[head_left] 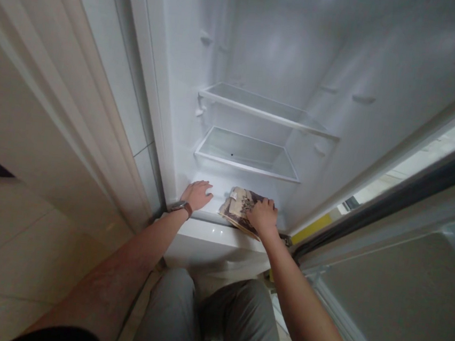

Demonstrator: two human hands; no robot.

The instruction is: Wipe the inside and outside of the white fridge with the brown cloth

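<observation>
Tan and dark-brown print covers the flat bundle [242,204], lying on the fridge floor [217,195], right half, long side near the front edge. Material unclear: paper or cloth. Its near right corner reaches the front edge, by the white ledge [209,232].

Right hand [263,215] is on top of the bundle's right end, thumb on the printed face, fingers bent toward the far right corner. Contact yes; can't tell if it's pinching or just pressing, underside hidden.

Left hand [198,194] is palm down at the left end of the fridge floor, fingers loosely extended, not closed on anything. Brown-strapped watch [182,207] on that wrist, near the front left corner. Strip of white floor separates left hand and bundle: room to slide sideways.

Overhead: lower shelf [249,154], glass, white-edged, set back from the front; upper shelf [268,107] above it. Vertical room between fridge floor and lower shelf.

Right side: fridge door [404,300] swung out, dark seal [394,192] along its edge. Front access is wide. Grey trouser knees [172,299] sit below the ledge.
</observation>
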